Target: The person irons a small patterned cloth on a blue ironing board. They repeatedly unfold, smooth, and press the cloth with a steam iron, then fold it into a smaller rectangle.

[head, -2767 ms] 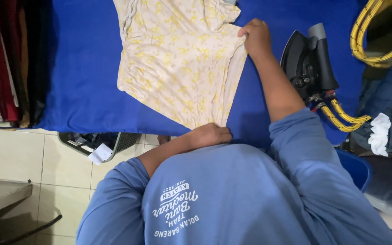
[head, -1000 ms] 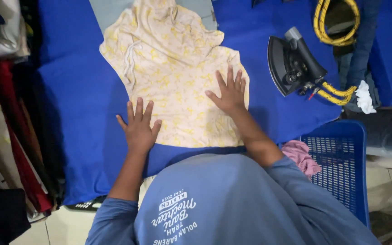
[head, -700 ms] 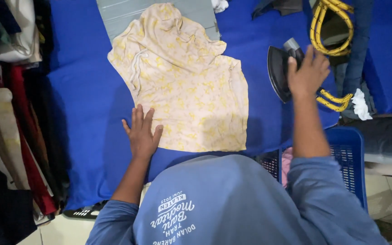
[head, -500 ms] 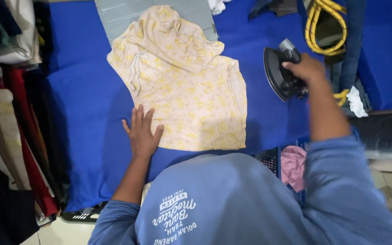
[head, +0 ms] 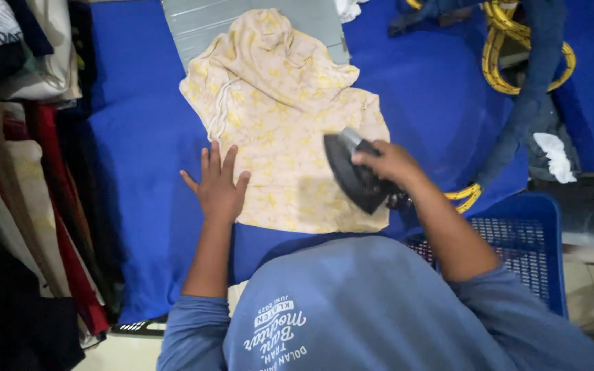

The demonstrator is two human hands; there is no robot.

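A broad blue padded ironing surface (head: 139, 172) fills the view from the head camera, and spread on it is the cream garment with a yellow print (head: 283, 117). Its near half lies flat and smooth, its far half is bunched and rumpled where it climbs onto a grey board (head: 201, 20) at the far edge.

Right over the garment's near right part sits the black iron (head: 352, 175), tilted, soleplate turned leftward, nose pointing away from the person. The right hand (head: 390, 163) is wrapped tight around its handle, fingers curled closed on the grip. Whether the soleplate actually touches the cloth, I can't tell from here.

Over on the other side, the left hand (head: 218, 189) lies flat, fingers spread and straight, palm down on the garment's near left edge, half on cloth, half on blue cover. Nothing grasped there, just pressing.

Moving outward: a yellow braided hose (head: 465, 196) shows just behind the right wrist, and more of it coils at the far right (head: 500, 62), tangled with a dark blue piece of clothing (head: 537, 89). A crumpled white cloth (head: 555, 154) rests beside that. Near right, a blue plastic laundry basket (head: 524, 240) stands against the edge of the surface. Down the left side hang clothes (head: 29, 172) in red, cream and dark tones. The person's blue long-sleeved shirt (head: 352, 309) fills the bottom.
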